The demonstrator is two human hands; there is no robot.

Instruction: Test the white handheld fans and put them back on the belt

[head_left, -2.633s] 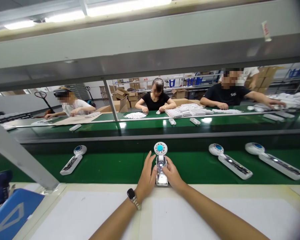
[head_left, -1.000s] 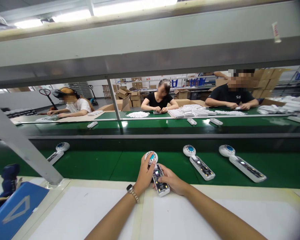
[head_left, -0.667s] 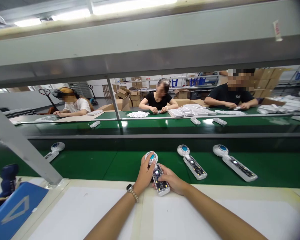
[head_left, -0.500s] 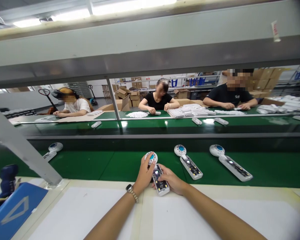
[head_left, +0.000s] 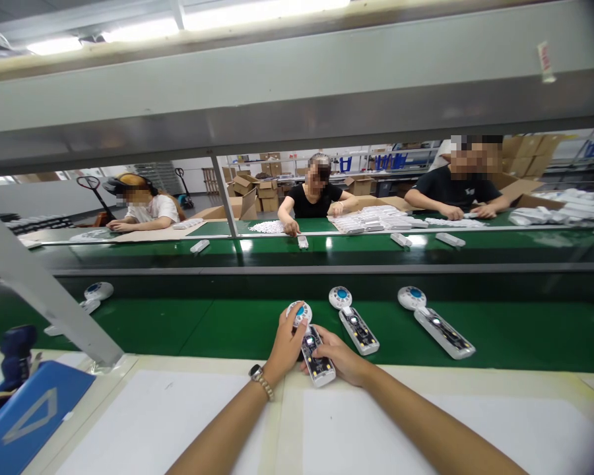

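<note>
Both my hands hold one white device with a round head and an open body showing a dark circuit board (head_left: pixel 321 369), at the near edge of the green belt. My left hand (head_left: pixel 288 340) is closed around its round head, which has a blue centre. Wrapped around the board-filled body is my right hand (head_left: pixel 341 357), its thumb on the circuit board. To the right on the belt lies a similar device (head_left: pixel 359 330), and farther right another one (head_left: pixel 444 332). A third, partly hidden device (head_left: pixel 99 291) lies on the left behind a slanted post.
A green conveyor belt (head_left: pixel 257 326) runs across in front of the white worktop (head_left: pixel 376 429). At the lower left is a blue folder (head_left: pixel 34 415). Beyond a rail, three people sit at a second belt, near a pile of white casings (head_left: pixel 376 219). A shelf beam crosses overhead.
The devices on the near belt have shifted left, while white casings on the far belt have moved right. The middle person's hand has reached forward to a casing. My hands keep the same hold.
</note>
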